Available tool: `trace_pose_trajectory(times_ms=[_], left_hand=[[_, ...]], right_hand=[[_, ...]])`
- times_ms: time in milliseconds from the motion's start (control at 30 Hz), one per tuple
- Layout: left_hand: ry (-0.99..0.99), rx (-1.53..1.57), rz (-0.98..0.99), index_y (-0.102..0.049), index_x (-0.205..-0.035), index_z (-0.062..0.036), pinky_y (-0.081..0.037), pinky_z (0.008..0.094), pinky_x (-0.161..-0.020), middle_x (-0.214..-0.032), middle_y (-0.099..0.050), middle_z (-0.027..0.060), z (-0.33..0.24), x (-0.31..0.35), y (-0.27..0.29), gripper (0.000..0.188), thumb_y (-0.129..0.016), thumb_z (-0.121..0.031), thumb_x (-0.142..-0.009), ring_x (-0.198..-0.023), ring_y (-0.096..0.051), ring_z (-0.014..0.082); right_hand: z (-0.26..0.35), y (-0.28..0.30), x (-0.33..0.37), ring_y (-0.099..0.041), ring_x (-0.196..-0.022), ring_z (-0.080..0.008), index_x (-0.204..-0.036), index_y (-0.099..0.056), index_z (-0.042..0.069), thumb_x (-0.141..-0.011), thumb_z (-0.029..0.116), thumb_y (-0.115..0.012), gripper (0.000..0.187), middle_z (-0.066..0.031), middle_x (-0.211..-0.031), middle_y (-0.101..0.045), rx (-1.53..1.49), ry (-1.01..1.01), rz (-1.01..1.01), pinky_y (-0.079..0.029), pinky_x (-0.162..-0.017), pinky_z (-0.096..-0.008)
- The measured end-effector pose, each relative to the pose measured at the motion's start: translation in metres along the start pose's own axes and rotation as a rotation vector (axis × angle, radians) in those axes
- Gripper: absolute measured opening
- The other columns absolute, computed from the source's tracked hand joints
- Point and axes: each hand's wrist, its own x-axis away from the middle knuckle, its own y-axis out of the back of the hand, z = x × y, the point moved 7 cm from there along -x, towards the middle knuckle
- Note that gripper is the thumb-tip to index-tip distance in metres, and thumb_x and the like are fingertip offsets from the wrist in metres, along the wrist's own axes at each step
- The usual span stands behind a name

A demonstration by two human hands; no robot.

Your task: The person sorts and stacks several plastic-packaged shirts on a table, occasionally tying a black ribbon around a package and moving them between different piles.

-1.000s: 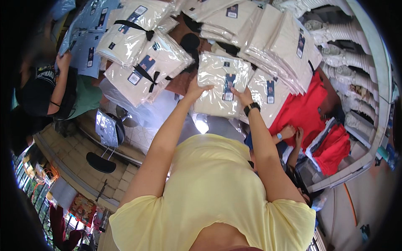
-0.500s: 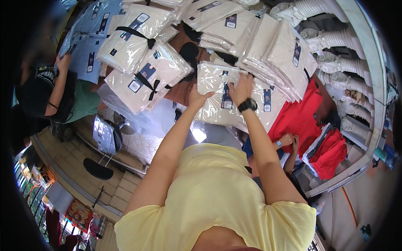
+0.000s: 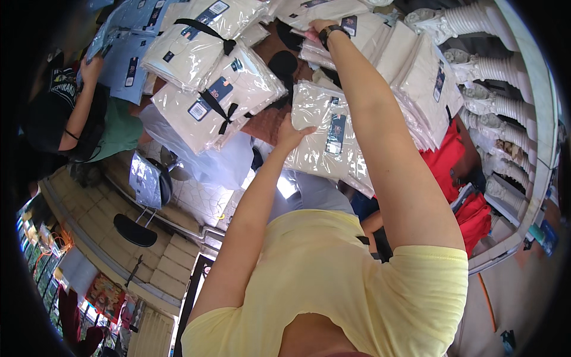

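My left hand [image 3: 292,135] is closed on the left edge of a clear-bagged, folded cream garment [image 3: 318,146], its thumb lying over the top. This garment carries a dark label and rests on similar packs in front of me. My right hand [image 3: 320,30], with a dark watch on the wrist, reaches far forward. It grips the left edge of another bagged cream garment [image 3: 363,41] in a farther stack. Part of its fingers is hidden, and my right forearm covers part of the near stack.
Cream packs tied with black ribbon [image 3: 208,65] lie at left, light blue packs [image 3: 125,71] beyond. A person in a dark cap [image 3: 44,128] stands there. Red cloth [image 3: 443,160] lies at right, near white ribbed columns [image 3: 493,101]. A black-seated stool [image 3: 135,230] stands below left.
My right hand has left the near pack and reached forward to the farther stack. My left hand remains at the near pack's left edge. The view has shifted slightly.
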Motion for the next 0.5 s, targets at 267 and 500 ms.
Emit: trace_pose_trajectory(times_ms=[267,500], left_hand=[[0.013,0.033,-0.010,-0.051,-0.106,0.0030,-0.050,0.0347,-0.081,-0.101,-0.065,0.0186,-0.002,0.004,0.008,0.068,-0.087,-0.031,-0.059,-0.092,-0.065,0.0269],[-0.060,0.077,0.031,-0.050,-0.108,0.0052,-0.050,0.0345,-0.082,-0.101,-0.065,0.0185,-0.010,0.000,-0.002,0.070,-0.087,-0.030,-0.060,-0.091,-0.065,0.0269]], right_hand=[[0.046,0.131,0.104,-0.051,-0.062,-0.0118,-0.082,-0.055,0.000,-0.084,0.019,-0.058,0.019,-0.0035,-0.074,-0.055,0.343,0.698,-0.028,-0.045,-0.051,-0.0270],[0.090,0.178,0.380,-0.051,-0.080,-0.0097,-0.094,-0.049,-0.001,-0.080,-0.009,-0.043,0.016,0.0001,-0.077,-0.051,0.642,0.803,0.392,-0.043,-0.079,-0.0239]])
